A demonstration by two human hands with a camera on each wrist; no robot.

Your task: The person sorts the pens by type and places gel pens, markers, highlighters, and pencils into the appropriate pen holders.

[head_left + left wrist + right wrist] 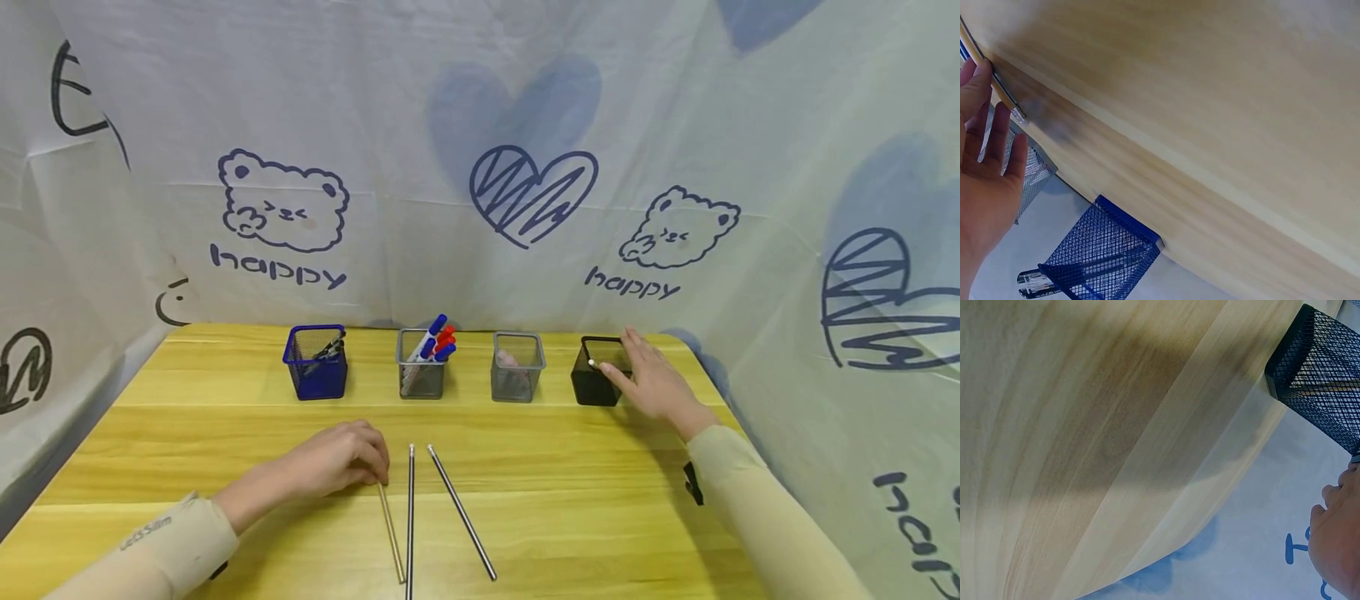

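My left hand pinches the upper end of a gold pencil that lies on the table. Two dark pencils with silvery ends lie beside it: one nearly straight, the other slanted. At the back right, my right hand is at the right side of a black mesh pen holder, fingers extended and thumb over its rim. A pale pencil end shows at the thumb tip. Through the mesh in the right wrist view, a tan pencil lies inside the holder.
Along the back edge stand a blue mesh holder with black pens, a grey one with blue and red markers, and another grey one with something pink inside. A printed white cloth hangs behind the wooden table.
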